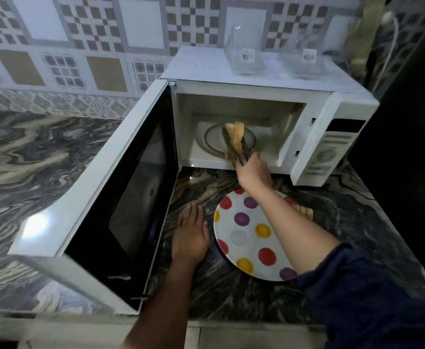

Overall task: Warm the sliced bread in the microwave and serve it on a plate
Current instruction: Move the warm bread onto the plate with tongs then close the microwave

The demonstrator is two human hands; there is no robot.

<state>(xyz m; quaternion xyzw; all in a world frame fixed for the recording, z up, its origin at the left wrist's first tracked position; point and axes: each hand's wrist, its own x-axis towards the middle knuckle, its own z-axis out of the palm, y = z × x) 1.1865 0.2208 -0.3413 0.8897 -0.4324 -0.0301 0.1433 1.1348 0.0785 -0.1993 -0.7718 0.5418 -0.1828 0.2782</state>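
The white microwave [314,137] stands open, its door [120,197] swung out to the left. My right hand [253,171] grips dark tongs [234,147] at the microwave's mouth. The tongs clamp several slices of bread [235,137] above the glass turntable [212,142]. A white plate with coloured dots [246,235] lies on the counter in front of the microwave, partly under my right forearm. My left hand [190,233] rests flat on the counter, between the door and the plate's left rim.
Two clear plastic containers [245,51] [304,54] stand on top of the microwave. A pale wooden thing [306,212] shows beyond the plate's right rim, mostly hidden by my arm. The marbled counter [30,157] stretches left; a dark surface [407,122] rises at the right.
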